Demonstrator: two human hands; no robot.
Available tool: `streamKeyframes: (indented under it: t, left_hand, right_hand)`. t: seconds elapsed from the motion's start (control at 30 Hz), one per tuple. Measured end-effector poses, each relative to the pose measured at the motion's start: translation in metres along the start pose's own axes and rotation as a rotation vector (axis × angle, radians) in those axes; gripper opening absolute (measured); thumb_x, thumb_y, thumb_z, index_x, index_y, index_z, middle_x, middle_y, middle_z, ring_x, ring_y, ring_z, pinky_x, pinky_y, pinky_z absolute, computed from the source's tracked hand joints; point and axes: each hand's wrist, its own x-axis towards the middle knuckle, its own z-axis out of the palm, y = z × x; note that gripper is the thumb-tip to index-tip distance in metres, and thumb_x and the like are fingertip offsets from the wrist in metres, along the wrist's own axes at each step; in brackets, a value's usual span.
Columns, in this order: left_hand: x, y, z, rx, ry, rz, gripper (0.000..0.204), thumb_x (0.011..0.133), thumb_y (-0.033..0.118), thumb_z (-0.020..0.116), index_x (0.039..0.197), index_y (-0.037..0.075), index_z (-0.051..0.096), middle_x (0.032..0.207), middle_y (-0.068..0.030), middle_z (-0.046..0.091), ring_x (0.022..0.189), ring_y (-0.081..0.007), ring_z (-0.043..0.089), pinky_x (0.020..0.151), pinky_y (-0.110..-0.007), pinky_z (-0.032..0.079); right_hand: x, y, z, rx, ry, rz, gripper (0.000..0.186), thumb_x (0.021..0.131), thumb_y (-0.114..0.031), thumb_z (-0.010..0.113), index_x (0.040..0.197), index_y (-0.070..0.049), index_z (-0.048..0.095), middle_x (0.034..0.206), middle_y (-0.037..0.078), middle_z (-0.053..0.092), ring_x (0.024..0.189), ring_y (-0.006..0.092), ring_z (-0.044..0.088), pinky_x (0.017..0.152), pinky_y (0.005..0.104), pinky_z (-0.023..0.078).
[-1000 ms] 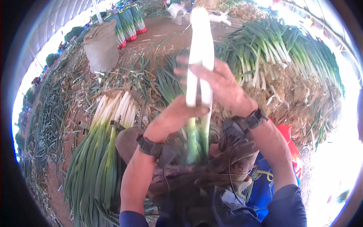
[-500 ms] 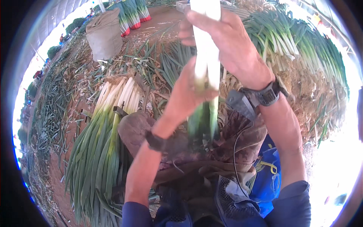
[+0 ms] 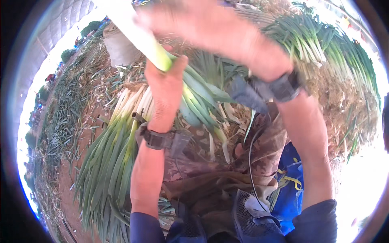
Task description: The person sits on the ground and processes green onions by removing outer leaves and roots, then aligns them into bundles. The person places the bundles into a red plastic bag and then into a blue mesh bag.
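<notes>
Clasping green onion (image 3: 142,40) in left hand (image 3: 164,83) with curled fingers, angled eleven-to-five o'clock.
Nine o'clock from right hand (image 3: 198,28); cannot tell finger state through blur.

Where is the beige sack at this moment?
In the head view, the beige sack is at the upper left, partly behind the white leek stalk and beyond the left hand gripping it.

Passage between forearms (image 3: 148,182) above lap (image 3: 194,168), leaves (image 3: 200,87) crossing its top, leek bundle (image 3: 107,174) leftward
</notes>
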Motion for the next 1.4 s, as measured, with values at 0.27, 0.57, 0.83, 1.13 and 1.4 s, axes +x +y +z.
streamKeyframes:
  t: [0.27,0.57,0.83,1.13,1.4]
  left_hand:
    - [0.07,0.101,-0.101,0.038,0.307,0.258,0.028,0.081,-0.003,0.076,0.108,-0.005,0.067,0.098,-0.0097,0.07,0.081,-0.0184,0.067,0.076,-0.031,0.054]
    - [0.092,0.28,-0.24,1.158,0.593,0.739,0.029,0.087,0.016,0.073,0.116,0.01,0.074,0.102,-0.0098,0.075,0.092,-0.0252,0.072,0.089,-0.037,0.055]
    - [0.068,0.141,-0.272,2.109,-0.064,-0.138,0.042,0.089,0.016,0.06,0.129,0.005,0.056,0.099,-0.0217,0.074,0.092,-0.0412,0.073,0.081,-0.054,0.058]
    - [0.009,-0.071,-0.31,1.842,-0.52,-0.753,0.033,0.083,0.009,0.066,0.111,-0.008,0.06,0.102,-0.0273,0.073,0.098,-0.0439,0.073,0.084,-0.051,0.058]
    - [-0.01,-0.145,-0.292,1.881,-0.466,-0.873,0.042,0.083,0.012,0.071,0.119,-0.003,0.055,0.104,-0.0225,0.072,0.096,-0.0402,0.073,0.081,-0.049,0.059]
  right_hand:
    - [-0.137,0.176,0.153,-0.386,-0.388,0.511,0.078,0.086,-0.044,0.073,0.148,-0.006,0.045,0.123,0.021,0.066,0.112,0.0421,0.064,0.098,0.0532,0.048]
    - [-0.12,0.244,0.2,-0.264,-0.489,0.464,0.046,0.084,-0.039,0.074,0.108,0.0,0.066,0.108,0.024,0.068,0.108,0.0437,0.064,0.091,0.0508,0.051]
    - [-0.113,0.237,0.247,0.005,-0.621,0.444,0.049,0.084,-0.028,0.074,0.124,0.0,0.066,0.118,0.026,0.068,0.111,0.042,0.065,0.095,0.0475,0.051]
    - [-0.1,0.269,0.285,0.103,-0.706,0.548,0.048,0.087,-0.029,0.073,0.122,0.002,0.066,0.115,0.026,0.069,0.111,0.0427,0.064,0.096,0.0468,0.05]
    - [0.003,0.285,0.352,0.165,-0.268,0.356,0.047,0.092,-0.034,0.067,0.127,-0.002,0.065,0.123,0.024,0.066,0.114,0.0407,0.062,0.099,0.0455,0.048]
